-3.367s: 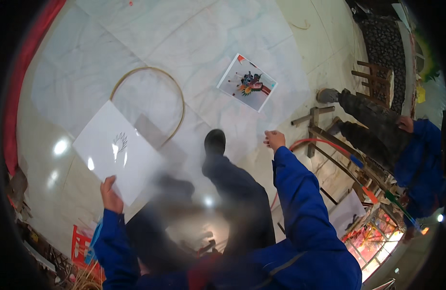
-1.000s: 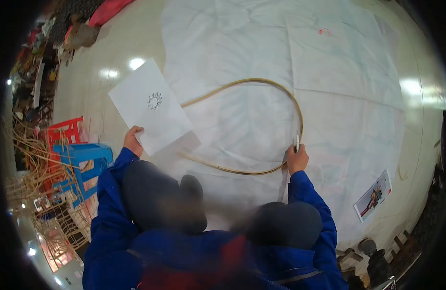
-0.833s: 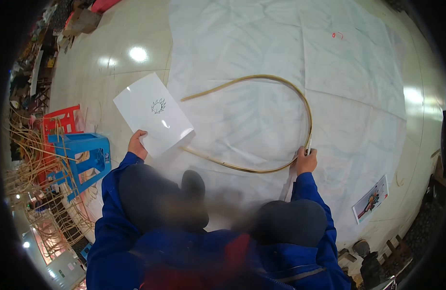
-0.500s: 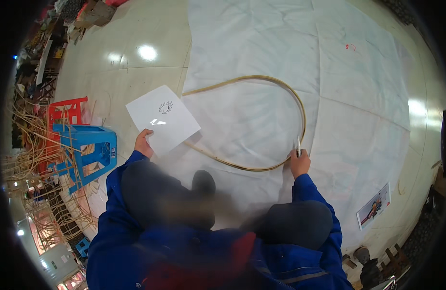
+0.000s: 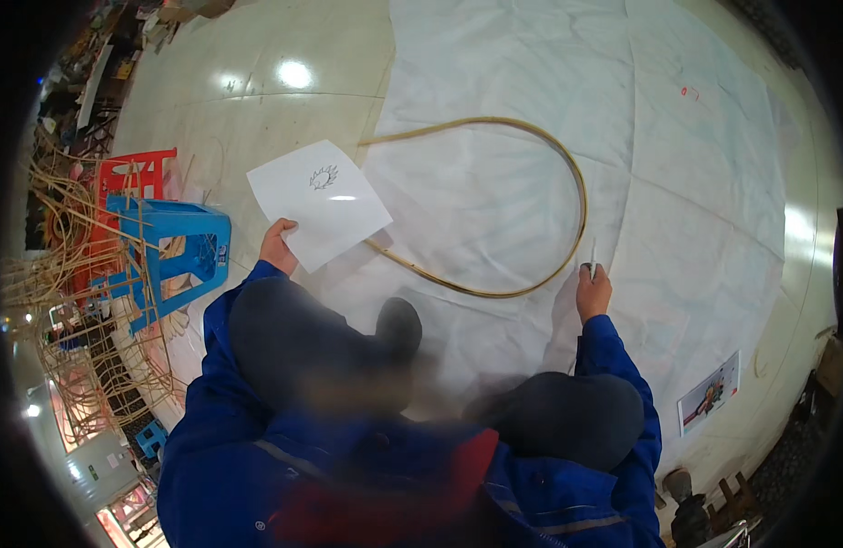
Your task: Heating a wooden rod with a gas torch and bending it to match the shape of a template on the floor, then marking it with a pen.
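My left hand (image 5: 278,245) pinches the near-left edge of a white sheet of paper (image 5: 335,224), which bears a small black drawing of a spiky ring. Thumb on top, fingers out of sight beneath. The sheet covers part of a long, thin, yellowish-brown strip (image 5: 583,205), perhaps bamboo or cane, which lies bent into a wide U on white cloth. My right hand (image 5: 595,294) is closed around a slim white pen (image 5: 593,251), its tip pointing away from me. This hand is just right of the strip's curve, apart from it.
White cloth (image 5: 494,55) spreads over the tiled floor. At left, a blue stool (image 5: 216,239) and a red stool (image 5: 157,173) stand beside a tangle of thin canes (image 5: 74,265). A colour picture sheet (image 5: 711,395) lies at the right. My bent knees frame the near side.
My right hand, with the pen, has moved rightward off the strip's curve. The whole view has shifted slightly; my left hand still holds the paper over the strip.
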Demonstrator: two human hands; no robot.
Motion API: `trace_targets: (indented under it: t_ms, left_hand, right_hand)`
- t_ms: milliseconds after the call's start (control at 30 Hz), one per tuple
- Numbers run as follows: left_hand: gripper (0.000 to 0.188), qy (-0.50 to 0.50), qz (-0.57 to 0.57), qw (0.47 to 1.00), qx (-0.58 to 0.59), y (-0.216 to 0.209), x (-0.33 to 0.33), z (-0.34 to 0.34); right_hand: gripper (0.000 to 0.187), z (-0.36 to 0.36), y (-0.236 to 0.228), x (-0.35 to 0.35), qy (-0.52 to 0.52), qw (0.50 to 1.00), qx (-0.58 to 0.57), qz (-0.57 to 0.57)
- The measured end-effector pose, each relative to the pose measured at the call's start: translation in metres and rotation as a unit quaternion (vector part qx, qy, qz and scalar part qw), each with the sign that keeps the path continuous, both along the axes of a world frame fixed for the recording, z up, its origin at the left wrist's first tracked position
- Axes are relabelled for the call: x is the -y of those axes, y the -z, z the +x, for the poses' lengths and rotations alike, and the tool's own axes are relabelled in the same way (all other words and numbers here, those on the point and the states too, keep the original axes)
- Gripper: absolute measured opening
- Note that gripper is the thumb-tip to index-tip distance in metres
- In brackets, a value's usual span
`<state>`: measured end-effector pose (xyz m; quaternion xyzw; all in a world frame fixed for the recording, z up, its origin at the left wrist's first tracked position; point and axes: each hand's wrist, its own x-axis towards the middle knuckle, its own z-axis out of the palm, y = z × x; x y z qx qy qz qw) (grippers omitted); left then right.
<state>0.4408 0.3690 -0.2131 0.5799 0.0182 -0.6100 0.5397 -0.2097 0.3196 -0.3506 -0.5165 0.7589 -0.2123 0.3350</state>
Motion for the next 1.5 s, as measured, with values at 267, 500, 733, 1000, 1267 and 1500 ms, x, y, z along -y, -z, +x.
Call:
trace_targets:
  t_ms: [267,500,733,1000,1267,1500]
  left_hand:
    - [0.037,0.008,-0.013,1.0,0.026,-0.009,-0.012,0.0]
    - [0.036,-0.004,-0.002,1.0,0.023,-0.008,-0.019,0.01]
    - [0.034,0.045,-0.007,0.998,0.041,-0.025,0.008,0.0]
    - [0.033,0.315,-0.068,0.925,0.201,-0.112,0.163,-0.096]
    - [0.038,0.44,-0.039,0.88,0.174,-0.081,0.212,-0.255]
    - [0.042,0.51,0.032,0.827,0.233,-0.02,0.185,-0.29]
  right_hand:
    - [0.045,0.028,-0.003,0.009,-0.075,0.991,-0.077,0.08]
    - [0.038,0.027,0.002,0.004,-0.065,0.991,-0.063,0.097]
    - [0.044,0.026,-0.013,0.008,-0.065,0.995,-0.005,0.081]
    - [0.033,0.01,-0.04,0.035,0.058,0.962,0.267,-0.002]
    - [0.05,0.018,-0.106,0.058,0.159,0.778,0.589,0.149]
    - [0.053,0.025,-0.067,0.031,0.122,0.864,0.431,0.228]
